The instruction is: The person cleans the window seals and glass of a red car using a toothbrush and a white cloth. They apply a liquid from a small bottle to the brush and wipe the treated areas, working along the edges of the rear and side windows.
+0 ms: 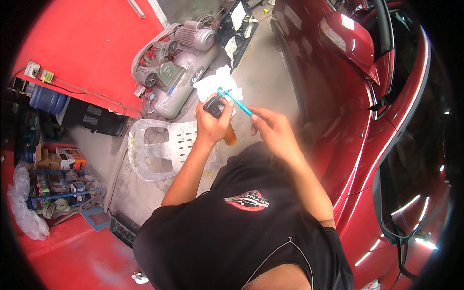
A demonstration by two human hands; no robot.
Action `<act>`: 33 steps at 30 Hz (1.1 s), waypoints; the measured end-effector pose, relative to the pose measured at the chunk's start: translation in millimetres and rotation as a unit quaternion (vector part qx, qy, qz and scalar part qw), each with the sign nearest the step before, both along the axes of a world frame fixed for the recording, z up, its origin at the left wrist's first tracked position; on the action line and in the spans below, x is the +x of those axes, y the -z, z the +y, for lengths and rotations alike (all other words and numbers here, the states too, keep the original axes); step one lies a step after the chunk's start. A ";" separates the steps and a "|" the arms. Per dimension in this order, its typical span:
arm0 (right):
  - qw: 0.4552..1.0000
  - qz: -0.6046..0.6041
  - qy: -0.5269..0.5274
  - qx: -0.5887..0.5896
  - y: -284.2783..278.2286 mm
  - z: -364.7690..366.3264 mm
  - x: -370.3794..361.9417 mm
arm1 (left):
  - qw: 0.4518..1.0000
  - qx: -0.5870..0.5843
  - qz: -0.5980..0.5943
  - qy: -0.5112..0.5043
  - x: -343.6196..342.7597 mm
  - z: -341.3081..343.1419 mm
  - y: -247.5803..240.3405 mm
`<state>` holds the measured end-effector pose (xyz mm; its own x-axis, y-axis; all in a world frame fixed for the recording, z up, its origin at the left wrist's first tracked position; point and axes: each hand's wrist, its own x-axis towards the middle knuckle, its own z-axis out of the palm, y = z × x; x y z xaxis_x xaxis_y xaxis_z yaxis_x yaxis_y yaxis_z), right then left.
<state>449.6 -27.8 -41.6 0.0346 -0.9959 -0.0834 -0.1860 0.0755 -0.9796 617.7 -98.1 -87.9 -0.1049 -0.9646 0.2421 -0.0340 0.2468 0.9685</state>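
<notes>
My left hand (212, 126) is closed around a black object (211, 107), which looks like the head of a spray bottle. Below those fingers shows an orange-amber bottle end (230, 137); whether it is one piece with the black part is hidden. A crumpled white cloth or paper (212, 83) lies just beyond the same hand. My right hand (275, 129) pinches the near end of a slim teal brush-like stick (241, 107), perhaps a toothbrush. Its small head meets the white cloth and the left fingertips.
A dark red car (333, 145) with its side mirror (345, 38) stands close on my right. Ahead sits a grey air compressor (181, 72), with a white plastic chair (145, 166) nearer. A blue rack (63, 193) of small goods is at the left, by the red wall (96, 43).
</notes>
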 end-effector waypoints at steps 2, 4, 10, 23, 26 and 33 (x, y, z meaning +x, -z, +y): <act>0.999 -0.030 -0.011 0.017 1.3 -0.1 -1.8 | 1.000 0.000 0.008 -0.005 -1.8 2.0 -0.3; 0.997 -0.059 -0.018 0.039 0.1 1.4 -3.2 | 1.000 -0.003 0.017 -0.007 -2.5 2.1 2.3; 0.999 -0.040 -0.015 0.032 -2.4 9.9 -2.1 | 0.999 -0.017 -0.029 0.015 5.1 5.2 11.0; 0.965 0.091 0.111 -0.220 -10.8 17.2 -22.9 | 0.993 -0.112 0.007 -0.017 -27.4 -40.8 32.9; 0.934 0.074 0.181 -0.298 5.5 1.9 -17.8 | 0.994 -0.096 0.035 -0.049 -39.0 -39.1 4.6; 0.979 -0.021 0.111 0.170 201.6 -20.9 -61.9 | 0.990 -0.071 0.099 -0.066 -78.1 -37.9 -1.5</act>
<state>387.8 -48.7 -243.2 -0.1692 -0.8943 -0.4142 -0.0877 0.4322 -0.8975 539.6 -136.0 -86.4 0.0829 -0.9216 0.3792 0.1123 0.3868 0.9153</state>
